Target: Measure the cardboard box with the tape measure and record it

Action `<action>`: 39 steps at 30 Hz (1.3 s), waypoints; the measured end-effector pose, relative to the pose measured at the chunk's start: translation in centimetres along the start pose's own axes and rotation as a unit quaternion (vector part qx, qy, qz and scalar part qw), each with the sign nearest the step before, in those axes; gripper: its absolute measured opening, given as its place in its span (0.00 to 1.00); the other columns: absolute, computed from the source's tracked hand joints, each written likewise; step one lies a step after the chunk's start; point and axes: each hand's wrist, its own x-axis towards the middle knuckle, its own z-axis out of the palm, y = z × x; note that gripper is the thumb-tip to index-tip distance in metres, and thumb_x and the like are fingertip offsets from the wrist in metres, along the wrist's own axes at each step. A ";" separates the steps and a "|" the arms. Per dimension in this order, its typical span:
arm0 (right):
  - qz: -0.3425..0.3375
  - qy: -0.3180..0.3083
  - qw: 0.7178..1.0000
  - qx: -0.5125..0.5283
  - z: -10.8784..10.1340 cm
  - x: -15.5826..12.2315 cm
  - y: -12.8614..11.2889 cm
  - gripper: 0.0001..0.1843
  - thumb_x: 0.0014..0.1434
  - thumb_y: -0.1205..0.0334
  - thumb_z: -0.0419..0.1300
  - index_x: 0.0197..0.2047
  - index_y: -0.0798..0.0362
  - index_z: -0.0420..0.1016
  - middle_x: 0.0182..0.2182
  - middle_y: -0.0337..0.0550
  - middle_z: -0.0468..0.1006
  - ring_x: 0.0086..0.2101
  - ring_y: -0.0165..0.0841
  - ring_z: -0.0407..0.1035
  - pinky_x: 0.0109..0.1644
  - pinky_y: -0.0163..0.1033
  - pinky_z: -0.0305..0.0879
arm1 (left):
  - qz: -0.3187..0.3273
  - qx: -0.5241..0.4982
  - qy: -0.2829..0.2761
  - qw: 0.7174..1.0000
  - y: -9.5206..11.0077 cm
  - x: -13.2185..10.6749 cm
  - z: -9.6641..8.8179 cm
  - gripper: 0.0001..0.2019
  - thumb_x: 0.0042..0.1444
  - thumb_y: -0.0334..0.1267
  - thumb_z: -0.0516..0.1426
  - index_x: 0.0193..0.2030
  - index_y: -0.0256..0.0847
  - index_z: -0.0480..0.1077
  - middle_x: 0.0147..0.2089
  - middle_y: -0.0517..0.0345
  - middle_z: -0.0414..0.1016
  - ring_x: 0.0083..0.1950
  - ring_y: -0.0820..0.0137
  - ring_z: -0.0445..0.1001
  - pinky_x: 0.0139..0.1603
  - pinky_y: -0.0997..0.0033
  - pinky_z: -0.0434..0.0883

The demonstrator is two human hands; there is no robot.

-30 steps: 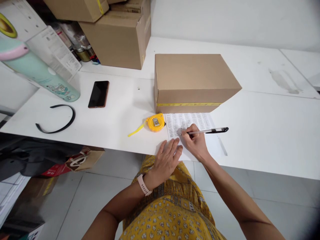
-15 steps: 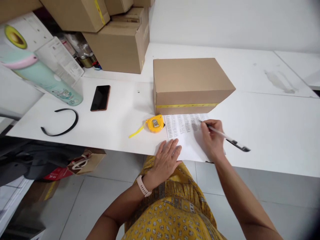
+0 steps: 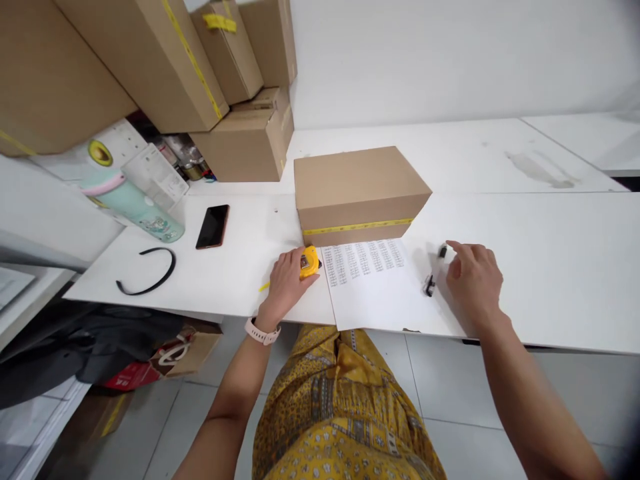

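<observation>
My left hand [image 3: 289, 277] is closed over the yellow tape measure [image 3: 310, 261], its fingers along the near-left side of the case. A short length of yellow tape [image 3: 264, 287] pokes out beneath the hand. My right hand [image 3: 474, 277] is just right of a pen [image 3: 435, 270] with black ends, thumb and index finger apart and curved. The pen, slightly blurred, is by the right edge of a white sheet of paper [image 3: 385, 297] with columns of small handwriting. Behind the paper sits a closed cardboard box [image 3: 363, 193] with a yellow stripe.
A black phone [image 3: 213, 227], a black headband [image 3: 173, 267] and a mint-green bottle [image 3: 145, 210] lie or stand on the left of the white table [image 3: 540, 267]. Stacked cardboard boxes [image 3: 245, 143] rise at the back left. A paper bag [image 3: 197, 350] is below the table edge.
My left hand has moved from the paper's near edge to the tape measure and taken hold of it. My right hand has moved right, off the paper, and let go of the pen.
</observation>
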 end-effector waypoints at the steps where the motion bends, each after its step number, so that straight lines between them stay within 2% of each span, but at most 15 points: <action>1: 0.000 0.019 0.999 0.042 -0.4 -0.1 -1.3 0.21 0.63 0.65 0.50 0.55 0.54 0.78 0.45 0.58 0.77 0.48 0.50 0.70 0.47 0.52 0.67 | -0.010 -0.020 -0.012 1.000 0.3 0.1 -0.1 0.29 0.54 0.36 0.67 0.61 0.39 0.65 0.59 0.43 0.74 0.63 0.48 0.69 0.62 0.45 0.69; 2: -0.002 0.022 0.995 0.098 -0.8 -0.2 -2.8 0.19 0.64 0.62 0.52 0.53 0.53 0.78 0.43 0.57 0.78 0.47 0.48 0.71 0.48 0.52 0.68 | -0.016 -0.055 -0.021 0.998 0.8 0.0 -0.3 0.27 0.54 0.37 0.67 0.60 0.40 0.67 0.57 0.45 0.75 0.61 0.50 0.71 0.62 0.46 0.69; 4: 0.008 -0.040 0.968 0.249 -1.9 -0.2 -6.3 0.17 0.66 0.55 0.54 0.50 0.52 0.79 0.41 0.54 0.80 0.41 0.43 0.73 0.47 0.50 0.71 | -0.009 -0.176 -0.055 0.983 2.2 -0.5 -0.9 0.25 0.55 0.41 0.66 0.58 0.41 0.68 0.55 0.47 0.76 0.58 0.54 0.74 0.60 0.52 0.71; 7: 0.035 -0.249 0.850 0.463 -3.4 0.0 -11.5 0.23 0.67 0.42 0.55 0.51 0.50 0.79 0.41 0.50 0.81 0.38 0.39 0.74 0.46 0.48 0.74 | 0.032 -0.359 -0.135 0.923 4.7 -1.1 -2.2 0.22 0.59 0.48 0.63 0.56 0.43 0.68 0.54 0.50 0.77 0.54 0.60 0.77 0.55 0.62 0.72; 8: 0.038 -0.288 0.816 0.500 -3.8 0.2 -12.9 0.25 0.66 0.39 0.55 0.50 0.50 0.79 0.42 0.49 0.81 0.39 0.38 0.75 0.46 0.48 0.74 | 0.043 -0.388 -0.150 0.908 5.4 -1.1 -2.6 0.22 0.60 0.50 0.63 0.56 0.42 0.67 0.54 0.50 0.77 0.53 0.61 0.77 0.53 0.64 0.73; 9: 0.038 -0.314 0.791 0.525 -4.1 0.4 -14.0 0.26 0.65 0.38 0.55 0.48 0.51 0.79 0.41 0.49 0.81 0.39 0.37 0.74 0.47 0.47 0.74 | 0.049 -0.401 -0.155 0.901 6.0 -1.0 -3.0 0.22 0.60 0.50 0.63 0.55 0.42 0.67 0.53 0.50 0.77 0.52 0.61 0.77 0.51 0.65 0.73; 11: 0.042 -0.323 0.772 0.546 -4.5 0.9 -15.3 0.26 0.63 0.36 0.58 0.42 0.52 0.79 0.36 0.46 0.79 0.37 0.35 0.73 0.45 0.44 0.73 | 0.051 -0.407 -0.154 0.899 6.9 -0.5 -3.7 0.21 0.59 0.51 0.63 0.53 0.43 0.65 0.52 0.50 0.76 0.49 0.63 0.77 0.47 0.66 0.73; 15: 0.054 -0.286 0.775 0.561 -4.9 3.9 -14.6 0.25 0.55 0.37 0.67 0.32 0.53 0.75 0.28 0.39 0.73 0.29 0.29 0.66 0.35 0.37 0.66 | 0.058 -0.408 -0.156 0.898 7.2 1.9 -6.0 0.22 0.57 0.49 0.63 0.51 0.42 0.63 0.47 0.52 0.77 0.44 0.65 0.76 0.43 0.67 0.72; 18: 0.086 -0.207 0.783 0.580 -5.3 8.9 -12.4 0.25 0.50 0.40 0.71 0.26 0.53 0.70 0.23 0.36 0.69 0.26 0.27 0.62 0.33 0.36 0.63 | 0.045 -0.397 -0.112 0.910 6.3 5.2 -8.9 0.24 0.53 0.50 0.64 0.51 0.40 0.65 0.42 0.54 0.78 0.40 0.66 0.75 0.38 0.69 0.69; 21: 0.132 -0.099 0.803 0.573 -5.5 15.0 -9.8 0.20 0.53 0.48 0.71 0.25 0.53 0.70 0.25 0.39 0.70 0.28 0.28 0.63 0.32 0.35 0.61 | 0.014 -0.374 -0.042 0.926 4.3 9.6 -12.2 0.22 0.54 0.51 0.62 0.50 0.39 0.68 0.45 0.52 0.78 0.42 0.66 0.75 0.37 0.71 0.67; 25: 0.194 -0.103 0.826 0.519 -4.2 20.4 -7.7 0.14 0.57 0.56 0.67 0.27 0.53 0.70 0.26 0.40 0.71 0.29 0.28 0.64 0.33 0.35 0.61 | -0.032 -0.378 -0.033 0.925 0.5 14.8 -15.2 0.22 0.48 0.55 0.63 0.41 0.37 0.71 0.39 0.54 0.77 0.35 0.69 0.71 0.29 0.73 0.64; 28: 0.209 -0.126 0.852 0.464 -2.1 21.2 -7.5 0.15 0.59 0.57 0.66 0.26 0.54 0.68 0.26 0.41 0.71 0.29 0.28 0.64 0.35 0.35 0.63 | -0.066 -0.377 -0.057 0.922 -1.9 16.4 -15.6 0.23 0.45 0.55 0.63 0.40 0.36 0.74 0.36 0.54 0.77 0.31 0.70 0.70 0.26 0.73 0.61; 32: 0.201 -0.132 0.870 0.431 0.0 20.5 -8.2 0.16 0.55 0.54 0.69 0.27 0.53 0.69 0.29 0.42 0.74 0.30 0.30 0.66 0.36 0.37 0.63 | -0.076 -0.379 -0.096 0.917 -3.4 16.4 -14.7 0.25 0.45 0.56 0.64 0.43 0.37 0.76 0.37 0.52 0.78 0.31 0.68 0.71 0.26 0.73 0.63; 35: 0.207 -0.114 0.885 0.401 0.3 20.1 -8.6 0.15 0.52 0.54 0.71 0.33 0.52 0.71 0.35 0.43 0.77 0.33 0.32 0.67 0.35 0.37 0.63 | -0.069 -0.382 -0.111 0.915 -3.4 16.3 -14.0 0.25 0.47 0.57 0.64 0.42 0.38 0.77 0.38 0.53 0.78 0.33 0.69 0.72 0.28 0.73 0.64; 39: 0.221 -0.159 0.885 0.379 -0.2 19.7 -9.0 0.15 0.55 0.50 0.68 0.33 0.54 0.74 0.35 0.46 0.79 0.34 0.34 0.69 0.34 0.37 0.64 | -0.065 -0.386 -0.116 0.913 -3.2 16.4 -13.7 0.23 0.50 0.57 0.64 0.42 0.39 0.78 0.38 0.55 0.78 0.33 0.70 0.71 0.29 0.73 0.65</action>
